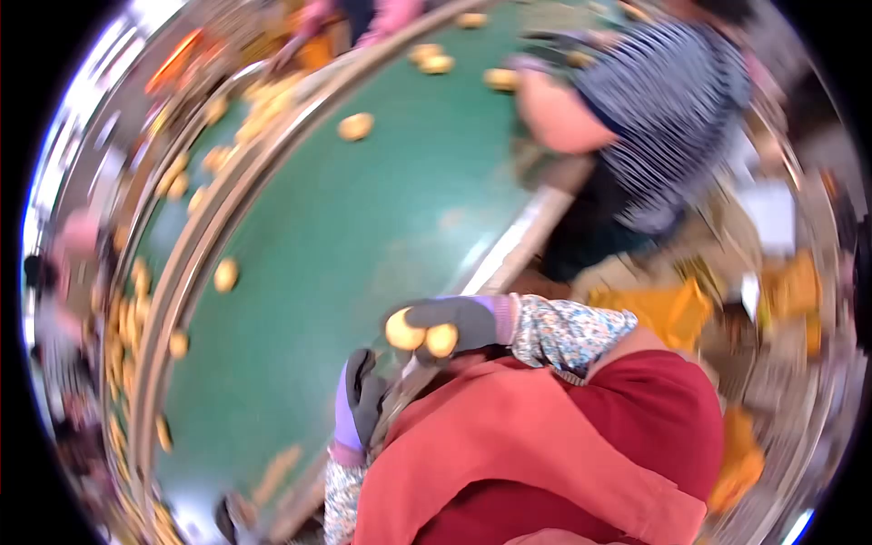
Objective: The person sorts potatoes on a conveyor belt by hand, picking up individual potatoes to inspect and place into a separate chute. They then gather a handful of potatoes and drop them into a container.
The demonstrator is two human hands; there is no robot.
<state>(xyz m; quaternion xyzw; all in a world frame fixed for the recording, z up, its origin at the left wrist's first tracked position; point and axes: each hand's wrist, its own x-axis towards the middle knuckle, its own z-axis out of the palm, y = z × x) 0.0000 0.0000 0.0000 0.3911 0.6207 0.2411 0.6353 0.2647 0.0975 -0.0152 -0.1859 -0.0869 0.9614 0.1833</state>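
Right grip (468, 322): closed on two potatoes (404, 330), side by side near the rail (510, 243) of the green belt (363, 227). Left grip (365, 400): loosely open, nothing visible in it. Risk: one gloved hold carries both; uneven finger pressure could let one slip and strike the rail.

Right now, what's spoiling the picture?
In the head view, glare streaks the near metal rail; a bright strip at far left looks blown out; the striped-shirt co-worker is blurred; fisheye distortion bends the edges, with black corners.
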